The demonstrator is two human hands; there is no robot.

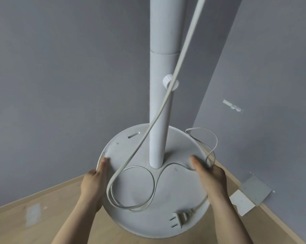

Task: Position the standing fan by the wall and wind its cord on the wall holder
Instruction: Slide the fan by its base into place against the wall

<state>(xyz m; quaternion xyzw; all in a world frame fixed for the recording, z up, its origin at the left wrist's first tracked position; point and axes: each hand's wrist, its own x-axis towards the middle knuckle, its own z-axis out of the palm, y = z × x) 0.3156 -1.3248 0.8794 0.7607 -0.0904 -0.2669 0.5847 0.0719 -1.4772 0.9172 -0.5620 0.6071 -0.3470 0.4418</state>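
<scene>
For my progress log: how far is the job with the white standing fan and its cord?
Done: the fan's round white base is close to the grey wall. In hand: the left hand and right hand grip its rim. Left: the white cord lies in loose loops on the base, plug too, unwound.

No text, label, brand, number or sign can be read anywhere in view.

room corner, most likely in a home
grey painted walls (60, 85) meet at 1 o'clock over a pale wood floor (43, 224) at 7 o'clock; household standing fan (162, 67) at centre; chipped paint (233, 106) at 3 o'clock; loose board scraps (242, 202) at 4 o'clock.
</scene>
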